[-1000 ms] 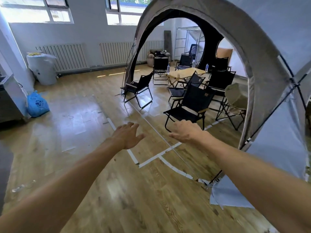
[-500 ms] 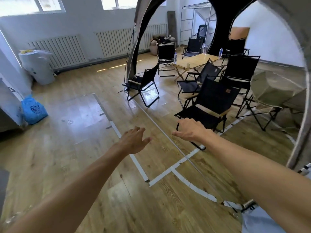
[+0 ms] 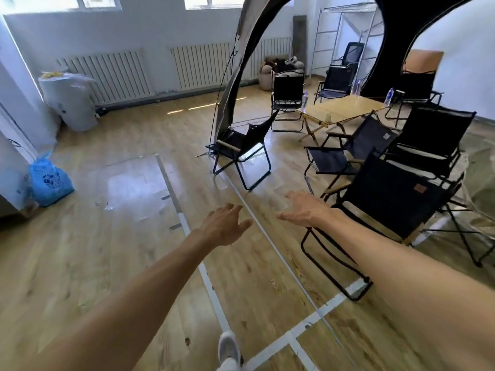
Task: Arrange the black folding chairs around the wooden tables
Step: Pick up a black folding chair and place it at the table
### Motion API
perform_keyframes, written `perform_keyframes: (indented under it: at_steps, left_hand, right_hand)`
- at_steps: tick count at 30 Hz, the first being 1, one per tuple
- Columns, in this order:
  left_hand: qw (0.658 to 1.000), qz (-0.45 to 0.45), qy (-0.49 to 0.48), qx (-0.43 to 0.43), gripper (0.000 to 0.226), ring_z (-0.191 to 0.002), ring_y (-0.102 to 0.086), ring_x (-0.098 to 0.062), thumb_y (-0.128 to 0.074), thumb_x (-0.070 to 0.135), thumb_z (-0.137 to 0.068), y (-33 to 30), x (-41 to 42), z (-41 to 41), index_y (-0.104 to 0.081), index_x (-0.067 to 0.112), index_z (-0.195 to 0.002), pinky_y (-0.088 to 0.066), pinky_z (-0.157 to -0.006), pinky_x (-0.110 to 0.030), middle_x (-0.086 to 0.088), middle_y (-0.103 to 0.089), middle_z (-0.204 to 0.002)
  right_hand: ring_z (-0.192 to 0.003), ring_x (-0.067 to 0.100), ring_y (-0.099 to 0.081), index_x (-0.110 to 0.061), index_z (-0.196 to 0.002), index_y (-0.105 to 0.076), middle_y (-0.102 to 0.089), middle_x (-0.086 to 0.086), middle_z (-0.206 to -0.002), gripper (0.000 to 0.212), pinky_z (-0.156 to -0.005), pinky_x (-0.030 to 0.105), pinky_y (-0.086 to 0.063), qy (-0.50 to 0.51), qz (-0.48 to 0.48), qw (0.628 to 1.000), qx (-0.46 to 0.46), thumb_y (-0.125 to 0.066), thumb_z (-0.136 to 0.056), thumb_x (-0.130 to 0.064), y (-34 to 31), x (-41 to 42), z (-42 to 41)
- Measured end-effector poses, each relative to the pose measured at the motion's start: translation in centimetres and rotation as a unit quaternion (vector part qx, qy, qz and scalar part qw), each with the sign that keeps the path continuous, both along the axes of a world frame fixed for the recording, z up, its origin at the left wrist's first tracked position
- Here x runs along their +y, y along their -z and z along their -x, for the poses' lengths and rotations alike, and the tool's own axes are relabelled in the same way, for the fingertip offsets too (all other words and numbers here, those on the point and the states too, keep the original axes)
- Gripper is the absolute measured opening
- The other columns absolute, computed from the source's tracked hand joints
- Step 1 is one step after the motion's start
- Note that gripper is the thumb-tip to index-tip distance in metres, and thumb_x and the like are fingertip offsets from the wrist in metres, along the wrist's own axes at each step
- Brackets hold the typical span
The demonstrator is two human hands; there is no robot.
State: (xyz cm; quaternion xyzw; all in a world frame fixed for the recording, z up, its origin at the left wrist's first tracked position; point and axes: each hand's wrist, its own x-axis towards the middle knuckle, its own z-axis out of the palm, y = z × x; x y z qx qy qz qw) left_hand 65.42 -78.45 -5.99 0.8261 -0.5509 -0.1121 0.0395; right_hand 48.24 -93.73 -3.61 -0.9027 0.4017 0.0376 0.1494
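Note:
Several black folding chairs stand around a low wooden table [image 3: 345, 109] at the upper right. The nearest chair [image 3: 385, 207] has its back to me, just right of my right hand [image 3: 304, 208]. Another chair [image 3: 242, 149] stands apart by the tent pole, ahead of both hands. My left hand [image 3: 223, 224] reaches forward over the floor with fingers spread and holds nothing. My right hand is also open and empty, a short way from the nearest chair's armrest. Further chairs [image 3: 288, 99] stand at the table's far side.
A grey tent arch [image 3: 241, 65] spans the chairs, its pole foot by the lone chair. A taut guy line [image 3: 267, 236] runs across the floor under my hands. A blue bag [image 3: 49, 179] and a wrapped bin [image 3: 69, 101] stand at the left. Radiators line the far wall.
I have walked forward under the tent arch, so the chairs and table are closer. Both hands stay outstretched and empty; the nearest chair is now beside my right hand.

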Motion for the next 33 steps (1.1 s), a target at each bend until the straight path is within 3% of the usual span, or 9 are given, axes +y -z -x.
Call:
perform_keyframes:
  at_steps: [8,19,25,33]
  left_hand:
    - [0.999,-0.001,0.023,0.037,0.070,-0.138,-0.033,-0.029,-0.035,0.057,-0.098,1.0,-20.5,-15.1,-0.024,0.014,-0.152,-0.032,-0.110,-0.044,-0.011,-0.031,-0.153]
    - [0.996,-0.016,0.055,0.064,0.071,-0.133,-0.040,-0.029,-0.034,0.060,-0.096,4.1,-48.3,-27.4,-0.027,0.015,-0.150,-0.036,-0.107,-0.044,-0.009,-0.036,-0.150]
    - [0.996,0.001,0.019,0.091,0.065,-0.126,-0.047,-0.028,-0.034,0.058,-0.096,6.6,-64.9,-32.9,-0.033,0.015,-0.146,-0.040,-0.101,-0.042,-0.009,-0.039,-0.146]
    - [0.994,0.010,-0.039,0.105,0.067,-0.131,-0.041,-0.030,-0.038,0.058,-0.096,6.5,-82.7,-42.2,-0.035,0.013,-0.146,-0.038,-0.105,-0.046,-0.013,-0.039,-0.146]
  right_hand:
    - [-0.143,0.028,-0.032,-0.021,-0.151,-0.033,-0.037,0.007,-0.154,0.083,-0.113,0.045,-0.033,0.036,-0.020,0.999,0.004,-0.064,-0.085,-0.060,0.6,-19.0,-14.9]
    - [-0.142,0.028,-0.033,-0.020,-0.150,-0.034,-0.038,0.008,-0.153,0.083,-0.113,0.044,-0.031,0.088,-0.045,0.995,0.007,-0.062,-0.083,-0.059,3.1,-45.3,-25.9]
    - [-0.139,0.028,-0.037,-0.022,-0.151,-0.033,-0.039,0.006,-0.152,0.082,-0.110,0.044,-0.034,0.069,-0.050,0.996,0.020,-0.061,-0.086,-0.062,5.7,-63.0,-32.1]
    - [-0.137,0.031,-0.039,-0.021,-0.151,-0.032,-0.041,0.008,-0.150,0.082,-0.109,0.046,-0.037,0.018,-0.046,0.998,0.034,-0.062,-0.085,-0.060,4.8,-82.1,-42.8]
